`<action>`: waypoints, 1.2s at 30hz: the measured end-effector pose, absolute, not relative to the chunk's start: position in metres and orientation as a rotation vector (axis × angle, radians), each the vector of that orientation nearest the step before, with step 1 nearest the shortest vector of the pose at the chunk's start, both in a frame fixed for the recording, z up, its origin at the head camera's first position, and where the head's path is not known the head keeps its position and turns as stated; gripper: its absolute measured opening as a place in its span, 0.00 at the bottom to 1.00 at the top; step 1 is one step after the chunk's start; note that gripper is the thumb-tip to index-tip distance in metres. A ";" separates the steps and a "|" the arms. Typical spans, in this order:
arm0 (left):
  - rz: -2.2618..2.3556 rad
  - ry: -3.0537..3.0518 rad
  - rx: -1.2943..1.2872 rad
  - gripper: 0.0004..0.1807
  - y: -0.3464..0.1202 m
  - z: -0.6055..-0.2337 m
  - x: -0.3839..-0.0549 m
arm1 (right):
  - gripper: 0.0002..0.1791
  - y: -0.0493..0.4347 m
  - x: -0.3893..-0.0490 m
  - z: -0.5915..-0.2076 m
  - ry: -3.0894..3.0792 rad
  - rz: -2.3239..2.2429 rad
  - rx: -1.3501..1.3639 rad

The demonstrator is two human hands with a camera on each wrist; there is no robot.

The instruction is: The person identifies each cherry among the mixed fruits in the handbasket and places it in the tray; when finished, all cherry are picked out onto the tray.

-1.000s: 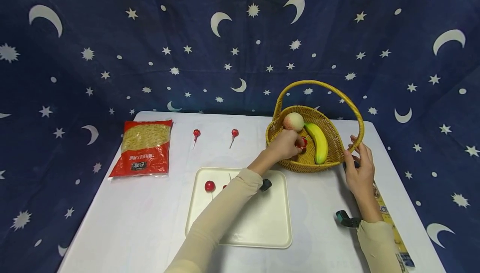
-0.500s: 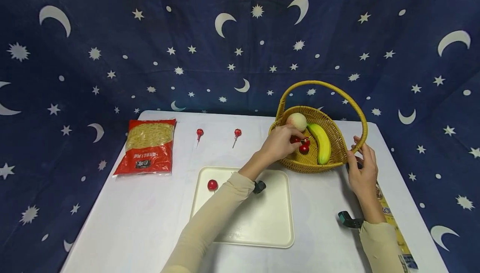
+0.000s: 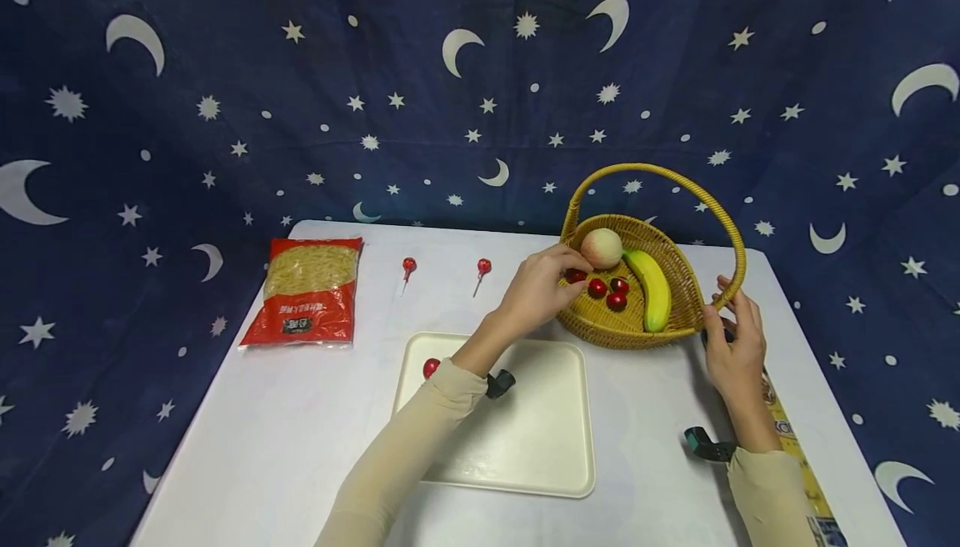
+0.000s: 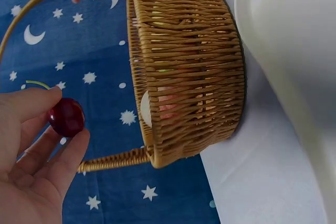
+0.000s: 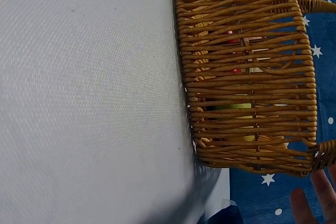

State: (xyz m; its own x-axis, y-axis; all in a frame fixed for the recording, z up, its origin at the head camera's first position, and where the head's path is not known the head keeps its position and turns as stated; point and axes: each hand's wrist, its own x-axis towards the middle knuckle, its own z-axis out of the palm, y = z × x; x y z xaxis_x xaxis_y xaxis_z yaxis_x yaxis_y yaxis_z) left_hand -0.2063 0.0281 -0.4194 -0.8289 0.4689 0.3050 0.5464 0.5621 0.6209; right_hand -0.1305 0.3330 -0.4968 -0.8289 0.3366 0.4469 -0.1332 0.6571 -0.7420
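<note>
The left hand [image 3: 543, 280] is clamped on a dark red cherry [image 4: 67, 117], pinching it between thumb and fingertips; a green stem sticks out beside the thumb. The left wrist view shows this cherry above the rim of the wicker basket [image 3: 609, 336], and from the head it appears over the basket's left part. The right hand [image 3: 738, 347] has its thumb and fingers together on the foot of the basket's arched handle [image 3: 675, 176], on the right side.

Inside the basket, three more cherries [image 3: 597, 288] lie close together on the bottom, with a peach [image 3: 602, 248] on their far side and a banana [image 3: 648, 290] to their right.

Nearer and to the left, the cream tray [image 3: 525, 447] lies on the white-covered bench [image 3: 285, 430]; one tray cherry [image 3: 431, 368] shows near its far left corner, beside the left sleeve [image 3: 405, 447]. Beyond the tray, two red lollipops [image 3: 408, 264] lie well apart. At far left is a red bag of pasta [image 3: 307, 290]; a yellow package [image 3: 795, 447] lies at right, partly hidden by the right forearm. Behind the bench hangs a blue cloth [image 3: 420, 72] with moons and stars.
</note>
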 end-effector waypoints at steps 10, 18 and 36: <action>-1.413 -2.497 -0.767 0.11 -0.014 -0.426 -0.177 | 0.27 0.333 -0.128 -0.496 -2.310 1.096 -0.164; -1.580 -2.388 -0.649 0.12 -0.045 -0.430 -0.148 | 0.27 0.334 -0.127 -0.498 -2.291 1.109 -0.171; -1.517 -2.677 -0.639 0.10 -0.053 -0.491 -0.126 | 0.25 0.328 -0.130 -0.498 -2.285 1.116 -0.146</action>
